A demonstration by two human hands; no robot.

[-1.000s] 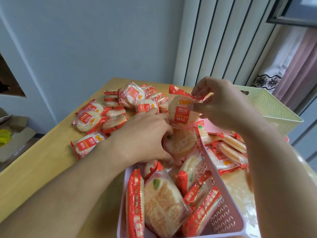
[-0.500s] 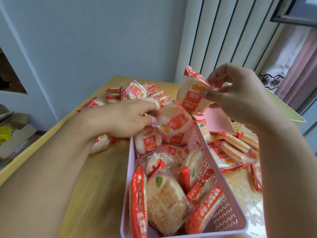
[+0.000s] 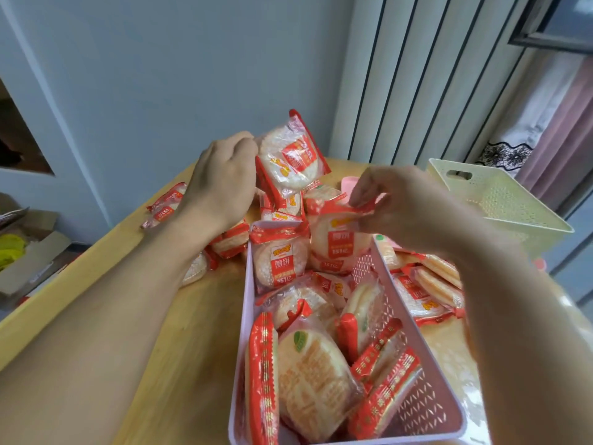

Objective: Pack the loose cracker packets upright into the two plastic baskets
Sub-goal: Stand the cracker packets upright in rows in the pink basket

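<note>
Fingers [image 3: 248, 146] of the left hand [image 3: 221, 184] curl round the left edge of a raised cracker packet [image 3: 290, 155], held tilted in the air above the loose pile; fingers [image 3: 361, 194] of the right hand [image 3: 407, 203] pinch the red top seal of a second packet [image 3: 338, 239], which stands upright at the far right corner of the pink basket [image 3: 426, 403].

Desk [image 3: 179, 332]: light wood, carrying both baskets and all packets.

Pink basket: nearest the viewer, perforated walls, partly filled with packets, some upright on edge, others leaning; 1 upright packet [image 3: 279, 264] stands against its far wall, just left of the pinched one.

Pale green basket [image 3: 500, 200]: behind and right of the right hand, beside the pink basket; its contents cannot be seen.

Loose packets: 1 group [image 3: 167, 203] lies on the desk beyond and under the left forearm; another group [image 3: 430, 284] lies flat just right of the pink basket.

Cardboard box [image 3: 29, 252]: off the desk at far left, holding something yellow.
</note>
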